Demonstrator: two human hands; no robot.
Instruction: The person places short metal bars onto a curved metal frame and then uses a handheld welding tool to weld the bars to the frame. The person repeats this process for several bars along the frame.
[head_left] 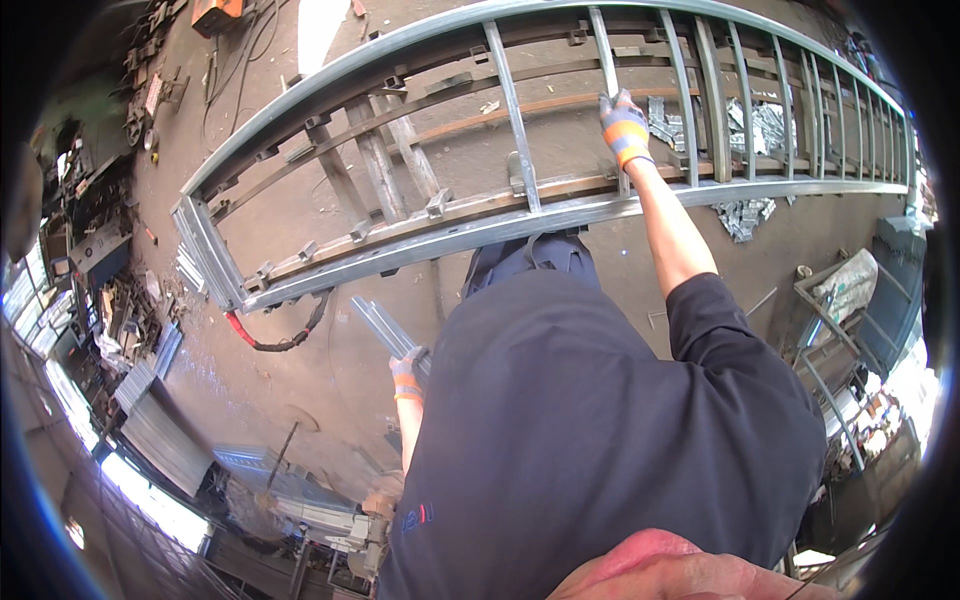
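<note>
Dark torso [590,440] hides much; left hand [407,375] grips metal bars [385,328], right hand [625,128] clasps frame rung [607,70].

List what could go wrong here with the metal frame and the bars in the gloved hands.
1. The right hand grips one upright bar set in the long metal frame; fingers could get pinched between bar and rail.
2. The left hand holds loose steel bars low at the side; they might slip or swing into the legs.
3. The red cable on the floor may catch a foot.
</note>
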